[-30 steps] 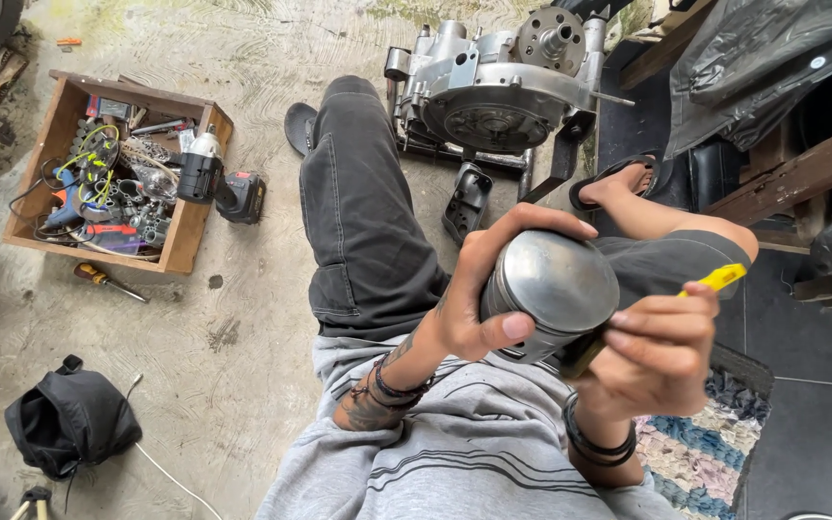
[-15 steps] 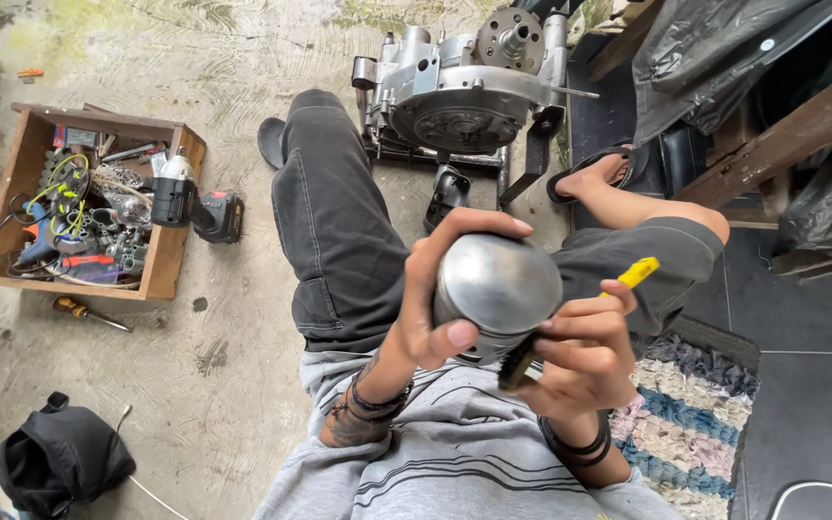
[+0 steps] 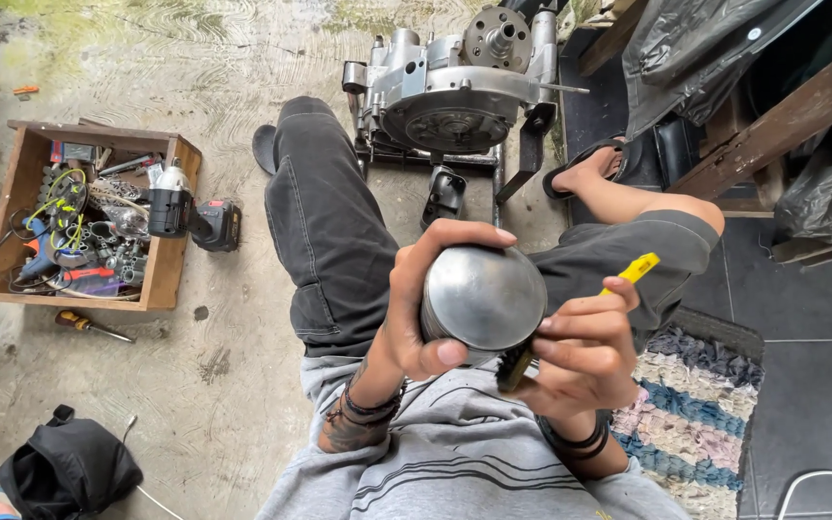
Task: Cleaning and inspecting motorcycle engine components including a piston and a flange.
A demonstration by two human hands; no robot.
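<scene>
The metal piston (image 3: 483,297) sits above the lap, its flat crown facing up at the camera, its axis running away towards the legs. The left hand (image 3: 421,306) wraps its fingers round the piston's side, while the right hand (image 3: 580,351) pinches a yellow-handled brush (image 3: 570,323), bristles at the lower rim, handle slanting up-right. Concrete floor (image 3: 233,58) lies open to the left; since half a second ago the grip is unchanged, the engine case (image 3: 455,87) beyond showing more fully.

Stained concrete floor (image 3: 243,58), dark tiles (image 3: 811,385), striped rug (image 3: 695,424), perhaps a wooden bench (image 3: 772,135).
</scene>
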